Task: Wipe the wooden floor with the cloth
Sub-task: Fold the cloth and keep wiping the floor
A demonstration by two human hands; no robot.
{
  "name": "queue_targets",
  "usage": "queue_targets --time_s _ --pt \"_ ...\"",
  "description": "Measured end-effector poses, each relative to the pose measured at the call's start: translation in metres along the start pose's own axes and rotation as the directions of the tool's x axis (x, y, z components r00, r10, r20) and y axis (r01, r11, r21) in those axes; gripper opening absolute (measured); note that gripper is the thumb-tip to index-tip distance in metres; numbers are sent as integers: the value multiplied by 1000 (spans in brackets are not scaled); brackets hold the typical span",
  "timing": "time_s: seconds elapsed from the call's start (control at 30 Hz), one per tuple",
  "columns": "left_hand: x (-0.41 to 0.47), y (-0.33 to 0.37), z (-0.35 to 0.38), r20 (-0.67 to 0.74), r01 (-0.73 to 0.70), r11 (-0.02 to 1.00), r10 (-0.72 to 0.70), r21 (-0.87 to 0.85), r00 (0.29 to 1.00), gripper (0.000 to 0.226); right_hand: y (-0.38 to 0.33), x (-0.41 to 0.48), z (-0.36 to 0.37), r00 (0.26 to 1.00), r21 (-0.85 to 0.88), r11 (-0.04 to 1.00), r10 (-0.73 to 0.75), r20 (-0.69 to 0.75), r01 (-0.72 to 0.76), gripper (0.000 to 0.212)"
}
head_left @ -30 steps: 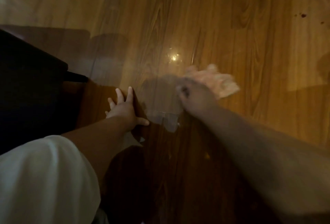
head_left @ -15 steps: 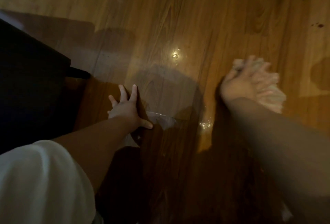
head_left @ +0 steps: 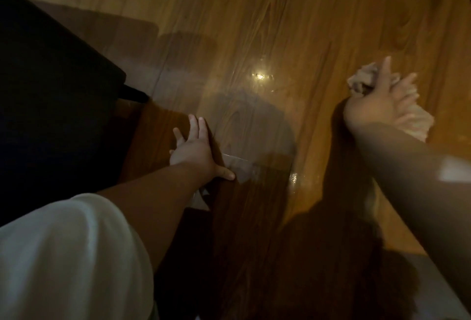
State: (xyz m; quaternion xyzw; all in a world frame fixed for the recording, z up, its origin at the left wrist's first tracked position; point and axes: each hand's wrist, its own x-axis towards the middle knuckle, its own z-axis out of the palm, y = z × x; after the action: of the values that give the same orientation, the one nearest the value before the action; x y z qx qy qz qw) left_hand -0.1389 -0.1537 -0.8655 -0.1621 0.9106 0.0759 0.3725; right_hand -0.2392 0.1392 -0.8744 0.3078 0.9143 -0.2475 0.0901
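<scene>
Right hand (head_left: 377, 107) was down on the cloth (head_left: 360, 80), fingers (head_left: 386, 70) stretched out straight and fanned, pressing rather than gripping: nothing curled round the fabric that could be seen, though the hand was smeared with blur. The cloth sat bunched and pale beneath that palm, one crumpled lump poking out past the fingertips on the far side, another flap spilling out from under the hand's outer edge, near the wrist. So the cloth was pinned between hand and wooden floor (head_left: 280, 26), flat against the boards. Left hand (head_left: 193, 152), well apart from the working hand and nearer the body, lay spread on the floor too, fingers straight and pointing away, thumb stuck out toward the right hand, holding nothing. Just off that thumb ran a pale glossy streak (head_left: 237, 163); what it was could not be told. Between the two hands the boards shone, warm brown with long grain running away from the person, and a small bright light reflection (head_left: 260, 75) glinted beyond the left hand's fingertips. A heavy shadow (head_left: 254, 243) pooled under both forearms. Outward of the left hand loomed a dark piece of furniture (head_left: 51, 90), its edge close to the knuckles. A white sleeve (head_left: 63, 256) filled the near corner behind the left arm.
</scene>
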Motion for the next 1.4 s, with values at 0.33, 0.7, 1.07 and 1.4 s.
queue_targets --time_s 0.33,0.7,1.07,1.4 --pt "1 -3 3 -13 -32 999 32 -3 999 161 -71 -86 70 349 126 454 -810 471 882 59" --pt "2 -3 2 -18 -29 999 29 -21 999 161 -32 -50 42 951 -128 950 -265 157 286 67" --pt "-13 -9 3 -51 -41 999 40 -1 998 143 34 -135 32 808 -156 800 -539 239 580 50" --pt "-109 40 14 101 -205 921 251 -331 963 44 53 -171 -53 739 568 728 -126 662 -384 21"
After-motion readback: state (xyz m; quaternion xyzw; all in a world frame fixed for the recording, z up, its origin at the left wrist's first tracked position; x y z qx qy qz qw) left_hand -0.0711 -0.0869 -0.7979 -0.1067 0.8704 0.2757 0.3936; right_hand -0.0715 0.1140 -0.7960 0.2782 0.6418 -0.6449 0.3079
